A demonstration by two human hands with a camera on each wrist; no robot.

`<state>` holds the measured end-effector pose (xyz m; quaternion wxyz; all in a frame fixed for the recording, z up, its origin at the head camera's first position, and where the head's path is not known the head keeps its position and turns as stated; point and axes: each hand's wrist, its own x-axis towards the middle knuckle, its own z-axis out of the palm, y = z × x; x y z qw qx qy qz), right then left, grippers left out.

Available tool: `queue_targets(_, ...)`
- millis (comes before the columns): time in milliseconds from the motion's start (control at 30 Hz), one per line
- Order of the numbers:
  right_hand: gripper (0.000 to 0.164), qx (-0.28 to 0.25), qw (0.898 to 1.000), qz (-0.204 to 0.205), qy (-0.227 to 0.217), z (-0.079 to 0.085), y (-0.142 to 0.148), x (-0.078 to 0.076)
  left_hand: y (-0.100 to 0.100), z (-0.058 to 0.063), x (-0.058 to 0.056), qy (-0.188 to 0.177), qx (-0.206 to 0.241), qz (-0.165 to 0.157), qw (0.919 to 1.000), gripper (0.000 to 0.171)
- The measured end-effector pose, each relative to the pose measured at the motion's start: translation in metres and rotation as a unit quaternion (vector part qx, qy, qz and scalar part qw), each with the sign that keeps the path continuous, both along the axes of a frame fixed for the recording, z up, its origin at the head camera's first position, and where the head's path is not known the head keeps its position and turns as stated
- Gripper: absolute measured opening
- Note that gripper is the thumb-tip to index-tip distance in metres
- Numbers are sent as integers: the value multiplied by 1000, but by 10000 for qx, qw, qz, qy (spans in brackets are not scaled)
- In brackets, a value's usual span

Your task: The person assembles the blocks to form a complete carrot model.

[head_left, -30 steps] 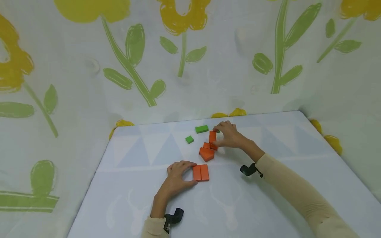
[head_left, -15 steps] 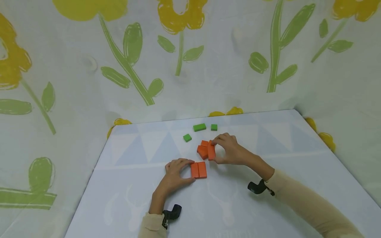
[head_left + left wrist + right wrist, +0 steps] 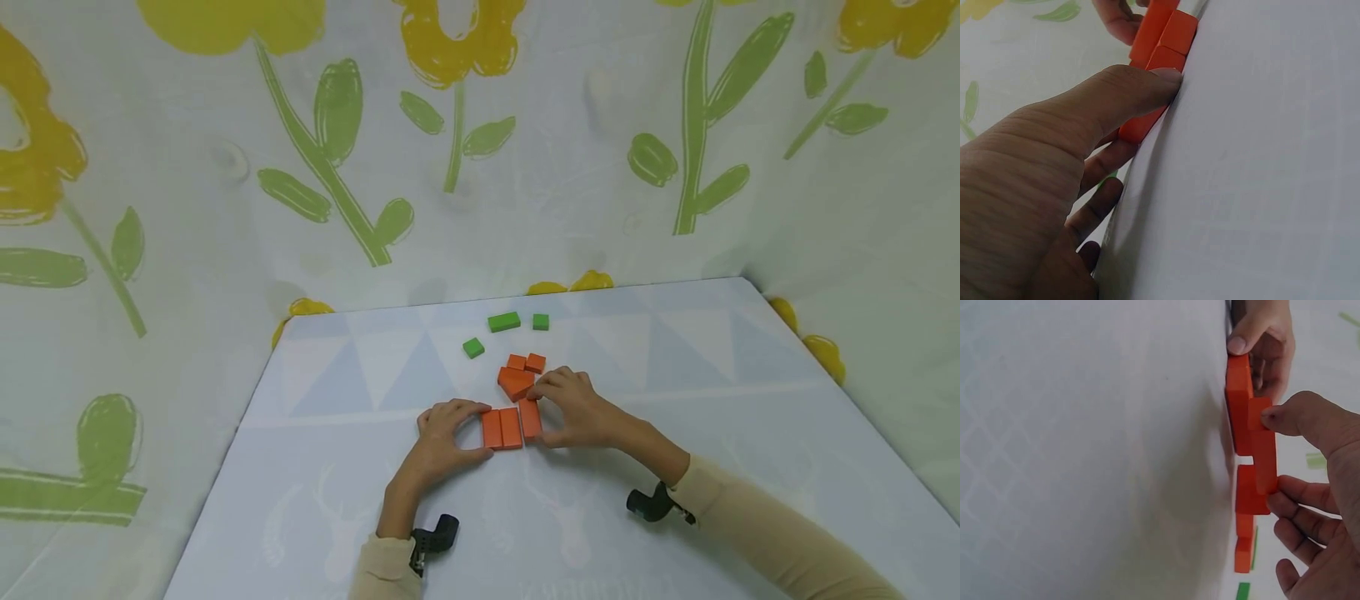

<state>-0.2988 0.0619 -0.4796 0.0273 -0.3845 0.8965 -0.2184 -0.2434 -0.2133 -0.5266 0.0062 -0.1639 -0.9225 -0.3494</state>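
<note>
On the table two orange rectangular blocks lie side by side. My left hand [image 3: 444,435] grips the left block [image 3: 491,430] between thumb and fingers at its two ends; the other block [image 3: 511,427] lies against its right side. My right hand [image 3: 583,410] pinches a third orange rectangular block [image 3: 1264,461] by its ends. That block is raised a little above the pair, close to their right side, as the right wrist view shows. Behind it lie an orange five-sided block [image 3: 514,382] and two small orange blocks, one on the left [image 3: 516,362] and one on the right [image 3: 536,363].
Farther back on the white-blue patterned table [image 3: 360,483] lie a long green block [image 3: 504,322] and two small green blocks, one on the right [image 3: 541,322] and one on the left [image 3: 473,347]. A flower-printed cloth [image 3: 525,208] hangs behind the table.
My right hand has brought the third orange block from the back, past the five-sided block, toward me to the right side of the pair. My left hand has kept its hold.
</note>
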Motion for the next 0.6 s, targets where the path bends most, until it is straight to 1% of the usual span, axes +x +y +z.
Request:
queue_targets(200, 51, 130, 9998, -120, -114, -5, -2, 2, -1, -1, 0, -18, 39, 10, 10000, 57)
queue_targets(400, 53, 241, 9991, -266, -240, -11, -5, 3, -1, -1, -1, -32, -24, 2, 10000, 57)
queue_targets(600, 54, 290, 9984, -310, -363, -14, -6, 3, -1, -1, -1, -35, -53, 6, 10000, 57)
